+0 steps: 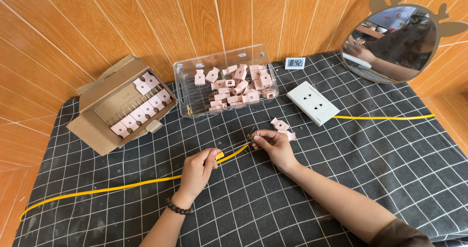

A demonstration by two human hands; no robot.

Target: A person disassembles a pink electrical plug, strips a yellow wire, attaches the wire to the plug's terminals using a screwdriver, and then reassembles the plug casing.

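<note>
- Surface: a table covered by a black cloth [370, 179] with a white grid pattern. Behind it, an orange wood-plank wall [146, 18] with diagonal boards.
- Landmark: the clear plastic bin [181, 88] at the back centre of the cloth, holding a heap of pink plug parts [239, 86].
- Left of the bin: an open cardboard box [92, 125] with pink plug pieces [141, 111] lined up in a row, prongs showing.
- Right of the bin: a small digital clock [295, 63] against the wall, then a white socket plate [312, 102] lying flat, then a round mirror [390, 42] with antler-shaped trim, leaning in the far right corner.
- Yellow cable [122, 186]: in front of the bin. Long axis runs from the lower left cloth edge up and right to the hands; its free end points right, toward the right hand.
- Another yellow cable stretch [385, 117] runs level, right of the socket plate.
- Left hand [197, 171]: in front of the bin, closed in a pinch on the yellow cable near its end; a dark bead bracelet [178, 209] on the wrist.
- Right hand [274, 144]: front right of the bin, fingertips pinched shut on a small dark bit at the cable tip; can't tell what it is.
- Two loose pink plug shells [281, 125] lie just beyond the right hand.
</note>
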